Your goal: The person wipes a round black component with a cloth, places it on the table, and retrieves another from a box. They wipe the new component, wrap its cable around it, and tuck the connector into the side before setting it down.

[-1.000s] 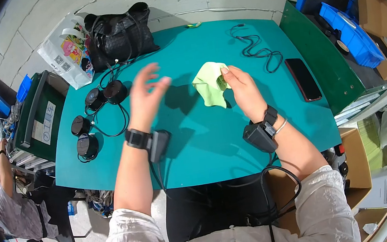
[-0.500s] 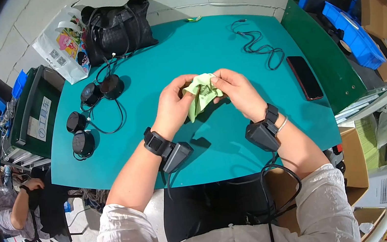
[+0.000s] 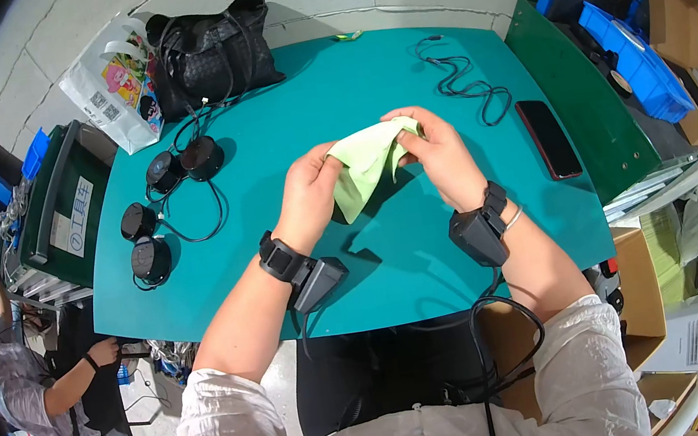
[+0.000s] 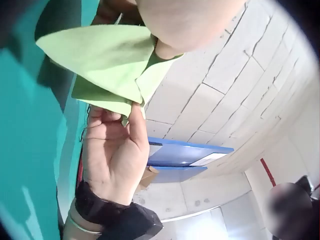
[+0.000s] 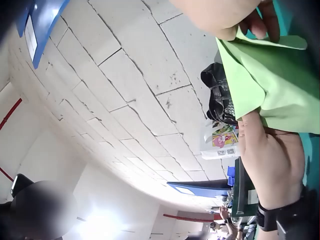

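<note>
A light green cloth [image 3: 363, 162] is stretched between both hands above the teal table [image 3: 289, 298]. My left hand [image 3: 307, 195] pinches its left edge between thumb and fingers. At the opposite edge my right hand [image 3: 442, 160] pinches it the same way, thumb on the near side. The cloth hangs in a loose fold, with a pointed corner drooping toward the table. In the left wrist view the cloth [image 4: 100, 60] spreads smooth and pale, folded over below. The right wrist view shows the cloth [image 5: 275, 85] running from one hand to the other.
Several black round devices [image 3: 150, 259] with cables lie at the left. A black handbag [image 3: 214, 54] and a white printed bag [image 3: 113, 95] stand at the back left. At the right are a coiled black cable [image 3: 474, 89] and a phone [image 3: 548, 139]. Another person's arm [image 3: 74, 386] shows far left.
My left hand came in from the left and took hold of the cloth. The bunched cloth has since been spread wider, with my right hand moving slightly right.
</note>
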